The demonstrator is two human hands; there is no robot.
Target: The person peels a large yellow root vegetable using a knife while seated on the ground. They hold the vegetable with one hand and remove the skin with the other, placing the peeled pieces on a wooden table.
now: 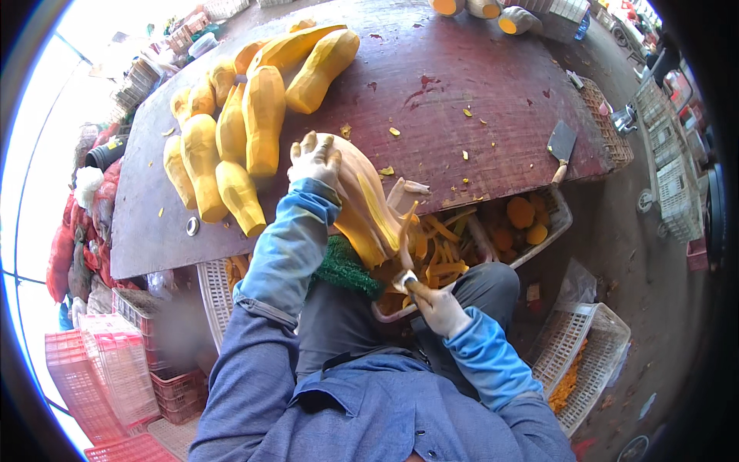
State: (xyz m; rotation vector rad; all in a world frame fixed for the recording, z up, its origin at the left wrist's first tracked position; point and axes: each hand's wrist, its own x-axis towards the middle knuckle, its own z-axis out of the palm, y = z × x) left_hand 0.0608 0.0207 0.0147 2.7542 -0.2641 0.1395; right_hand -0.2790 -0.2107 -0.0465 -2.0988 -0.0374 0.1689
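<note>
My gloved left hand [316, 159] presses on the upper end of a large, partly peeled pumpkin-type squash [361, 199], which slants over the table's near edge towards my lap. In my gloved right hand [441, 309] is a peeler [406, 281], close to the squash's lower end, with a long curl of peel [407, 234] rising from it. A green mesh cloth [345, 268] lies over my thigh below the squash. Several peeled squashes [262, 121] lie in a group on the table beyond my left hand.
The reddish wooden table [439, 115] carries scraps of peel and a cleaver-like blade [561, 144] at right. Beneath its near edge stand a crate of orange pieces [542, 245] and a container of peelings [398, 315]. Unpeeled squashes [484, 8] sit at the far edge; stacked crates [98, 375] stand at left.
</note>
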